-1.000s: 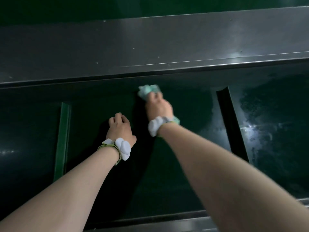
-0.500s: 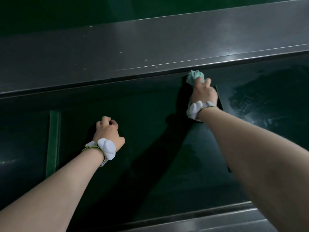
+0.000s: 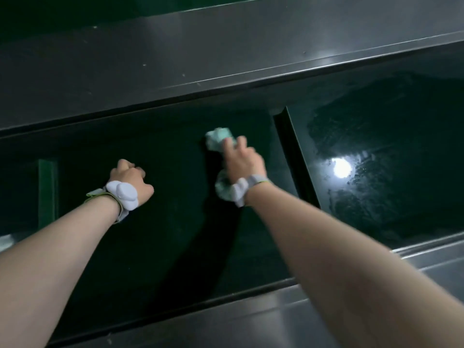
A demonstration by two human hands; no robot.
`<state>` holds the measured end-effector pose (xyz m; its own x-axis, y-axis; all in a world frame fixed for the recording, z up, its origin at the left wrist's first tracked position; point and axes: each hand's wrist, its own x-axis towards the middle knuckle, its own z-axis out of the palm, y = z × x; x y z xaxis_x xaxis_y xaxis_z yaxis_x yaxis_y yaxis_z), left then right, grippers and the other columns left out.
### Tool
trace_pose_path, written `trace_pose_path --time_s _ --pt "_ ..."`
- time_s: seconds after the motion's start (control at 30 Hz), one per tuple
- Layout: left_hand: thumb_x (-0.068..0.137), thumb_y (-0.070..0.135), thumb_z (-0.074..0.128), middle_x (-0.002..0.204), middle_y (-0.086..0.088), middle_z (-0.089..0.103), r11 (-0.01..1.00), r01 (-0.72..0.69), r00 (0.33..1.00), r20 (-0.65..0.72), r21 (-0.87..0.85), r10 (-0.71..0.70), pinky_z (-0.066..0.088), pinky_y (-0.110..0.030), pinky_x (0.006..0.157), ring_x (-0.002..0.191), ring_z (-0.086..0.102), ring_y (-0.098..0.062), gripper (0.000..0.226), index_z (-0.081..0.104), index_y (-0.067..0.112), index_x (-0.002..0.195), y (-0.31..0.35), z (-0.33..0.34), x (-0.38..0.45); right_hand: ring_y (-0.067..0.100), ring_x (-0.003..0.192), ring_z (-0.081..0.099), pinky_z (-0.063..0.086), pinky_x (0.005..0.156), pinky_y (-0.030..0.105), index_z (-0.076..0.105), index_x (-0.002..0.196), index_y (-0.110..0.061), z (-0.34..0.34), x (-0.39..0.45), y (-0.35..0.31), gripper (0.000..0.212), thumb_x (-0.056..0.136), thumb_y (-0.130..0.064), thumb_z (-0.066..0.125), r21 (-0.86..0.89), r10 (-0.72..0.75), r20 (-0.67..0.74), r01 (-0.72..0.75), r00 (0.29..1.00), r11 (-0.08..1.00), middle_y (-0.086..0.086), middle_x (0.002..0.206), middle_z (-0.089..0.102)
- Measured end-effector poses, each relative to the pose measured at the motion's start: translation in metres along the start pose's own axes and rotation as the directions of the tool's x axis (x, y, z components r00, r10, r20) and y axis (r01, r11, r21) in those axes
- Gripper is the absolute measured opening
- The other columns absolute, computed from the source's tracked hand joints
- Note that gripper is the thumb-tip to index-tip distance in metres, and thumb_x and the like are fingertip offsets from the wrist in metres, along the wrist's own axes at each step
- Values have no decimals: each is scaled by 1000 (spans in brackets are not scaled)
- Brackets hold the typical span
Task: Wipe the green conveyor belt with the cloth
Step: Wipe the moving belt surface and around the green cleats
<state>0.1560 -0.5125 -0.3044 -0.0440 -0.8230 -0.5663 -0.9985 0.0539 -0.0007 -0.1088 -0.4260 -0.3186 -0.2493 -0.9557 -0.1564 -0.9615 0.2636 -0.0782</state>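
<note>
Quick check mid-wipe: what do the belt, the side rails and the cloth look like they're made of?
Green conveyor belt: looks like smooth, glossy rubber or plastic; it mirrors a lamp as a bright spot.
Far side rail: seemingly brushed grey metal, with a soft sheen and small specks.
Cloth: soft pale green fabric, crumpled into folds under the right hand; the blur hides its weave.

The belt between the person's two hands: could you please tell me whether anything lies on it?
Nothing: in the head view, only bare green conveyor belt separates the left hand from the right hand.
</note>
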Motion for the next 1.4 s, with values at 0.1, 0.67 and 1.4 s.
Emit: trace_pose_path --time_s 0.1,0.67,1.4 --pt "92 25 64 149 -12 35 998 -2 1000 -8 61 3 46 -40 109 131 46 -38 48 64 11 138 3 -9 -1 32 85 64 37 53 36 36 139 -8 -4 -9 72 42 98 -9 43 -127 91 -54 -97 994 987 16 120 48" --pt "95 22 52 149 -17 34 961 -98 993 82 257 80 51 -40 102 126 53 -41 46 61 10 138 2 -28 -1 35 78 63 37 53 38 41 129 -17 23 -71 -82 36 94 -15 48 142 -52 48 44 998 989 12 112 48" --pt "110 39 33 138 -27 53 934 103 888 -392 -342 -242 47 -55 91 123 52 -48 50 48 5 143 -220 40 -35 31 68 60 31 48 34 43 125 -15 50 -148 -281 35 92 -11 56 247 -236 99 206 967 947 10 106 50"
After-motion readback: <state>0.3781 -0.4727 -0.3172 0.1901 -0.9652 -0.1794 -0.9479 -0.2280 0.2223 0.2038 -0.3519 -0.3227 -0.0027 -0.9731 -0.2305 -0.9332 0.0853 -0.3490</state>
